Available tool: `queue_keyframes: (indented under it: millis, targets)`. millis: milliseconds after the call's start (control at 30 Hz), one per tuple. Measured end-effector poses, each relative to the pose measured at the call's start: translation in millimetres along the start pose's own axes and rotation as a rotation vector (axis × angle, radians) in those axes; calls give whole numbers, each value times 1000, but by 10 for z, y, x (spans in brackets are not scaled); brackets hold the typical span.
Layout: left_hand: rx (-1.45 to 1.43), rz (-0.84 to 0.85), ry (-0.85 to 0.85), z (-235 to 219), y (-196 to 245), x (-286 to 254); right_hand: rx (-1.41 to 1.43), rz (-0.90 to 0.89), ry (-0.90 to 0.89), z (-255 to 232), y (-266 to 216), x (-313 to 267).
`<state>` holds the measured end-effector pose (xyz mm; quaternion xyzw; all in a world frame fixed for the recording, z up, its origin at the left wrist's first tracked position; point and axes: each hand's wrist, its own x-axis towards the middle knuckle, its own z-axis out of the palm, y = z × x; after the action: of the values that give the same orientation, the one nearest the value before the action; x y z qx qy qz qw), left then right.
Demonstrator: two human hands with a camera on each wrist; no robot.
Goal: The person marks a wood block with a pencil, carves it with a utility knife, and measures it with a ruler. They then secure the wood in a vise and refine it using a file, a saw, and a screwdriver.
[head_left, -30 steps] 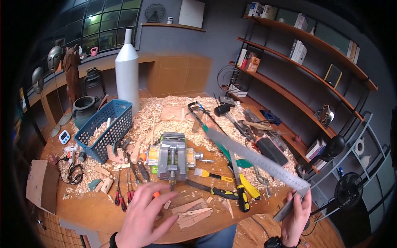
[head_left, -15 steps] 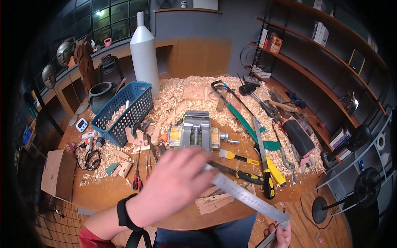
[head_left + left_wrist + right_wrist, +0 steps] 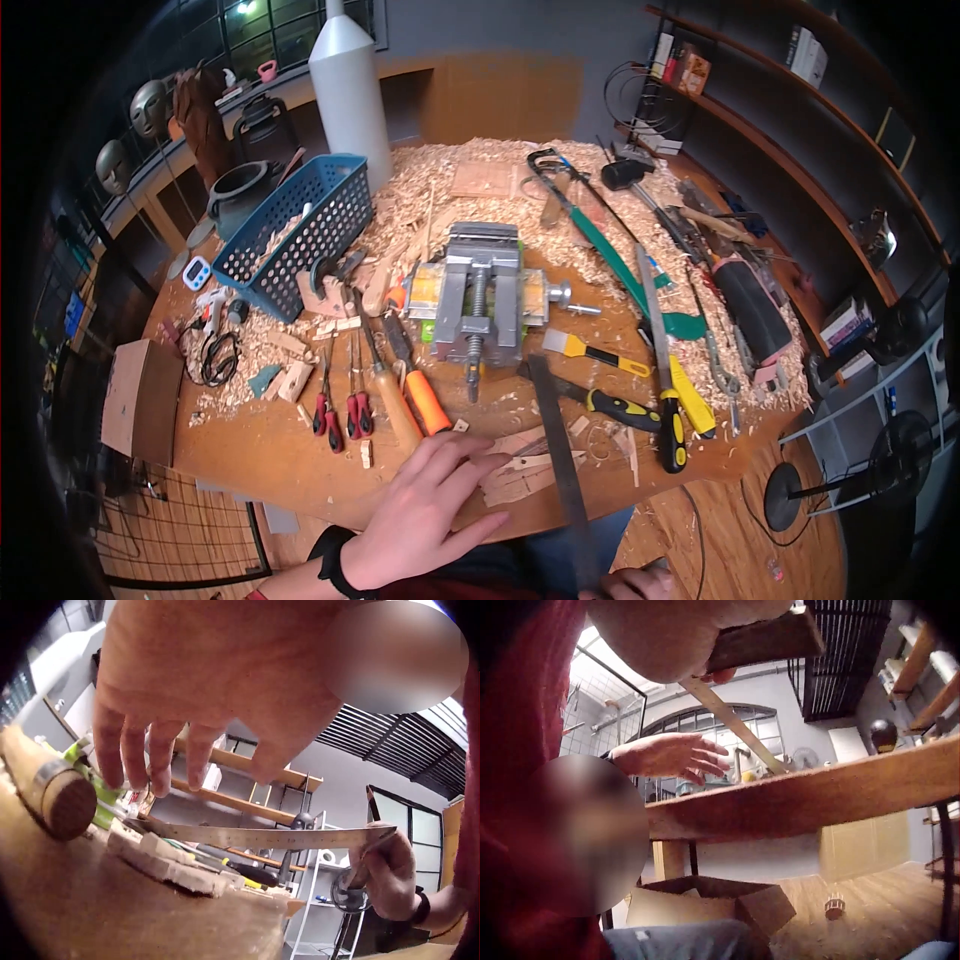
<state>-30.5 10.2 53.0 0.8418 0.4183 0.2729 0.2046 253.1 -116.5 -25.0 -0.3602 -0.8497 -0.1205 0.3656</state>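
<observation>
My right hand point(image 3: 640, 583) is low at the table's front edge, mostly cut off in the head view. It grips a metal try square point(image 3: 560, 450) near the corner where blade and stock meet. The blade points away over the table, seen nearly edge-on; its ruler markings show in the left wrist view, where the right hand point(image 3: 390, 874) holds the far end. My left hand point(image 3: 430, 510) is held palm down with fingers spread, left of the blade and holding nothing. Thin wood pieces point(image 3: 520, 484) lie on the table just beyond it.
A grey drill-press vise point(image 3: 478, 300) stands mid-table. Left of it are a chisel with an orange handle point(image 3: 428, 402), red-handled screwdrivers point(image 3: 360, 414) and a blue basket point(image 3: 290, 250). A brush point(image 3: 597, 353), a knife point(image 3: 622, 409), a file point(image 3: 660, 350) and a green hacksaw point(image 3: 620, 260) lie right, among shavings.
The try square has come down and left, its blade turning from slanted with the markings showing to almost edge-on. My left hand passed over the blade's tip and has drawn back toward the front edge.
</observation>
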Motion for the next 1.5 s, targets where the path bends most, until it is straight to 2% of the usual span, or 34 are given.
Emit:
queue_keyframes:
  millis: [267,500,567,600,667,833,1000,1200,1333,1400,1433,1500]
  targets:
    - [7,-72,-67,224,-101,50,53,-74,-138,213,132,36]
    - [96,47,-264,123,-210,21,111,-42,-135,303,118,30]
    - [157,215,-338,41,-264,89,107,-29,-142,277,105,53]
    - [157,213,-336,5,-282,110,99,-11,-145,265,91,73]
    - [273,275,-438,-60,-309,143,100,0,-122,258,66,129]
    - [215,289,-502,-119,-385,145,88,3,-58,322,30,146]
    - [218,268,-492,-47,-450,95,89,-56,-130,308,79,134]
    - [261,257,-547,-57,-482,72,92,-61,-132,313,40,191]
    - [192,230,-524,-79,-496,73,84,-64,-147,295,18,272]
    - [259,285,-412,-63,-530,92,53,-63,-160,297,-10,273]
    - [255,288,-419,-48,-533,103,54,-54,-161,298,-16,275]
    - [288,290,-189,-1,-519,115,66,-63,-160,290,-6,287]
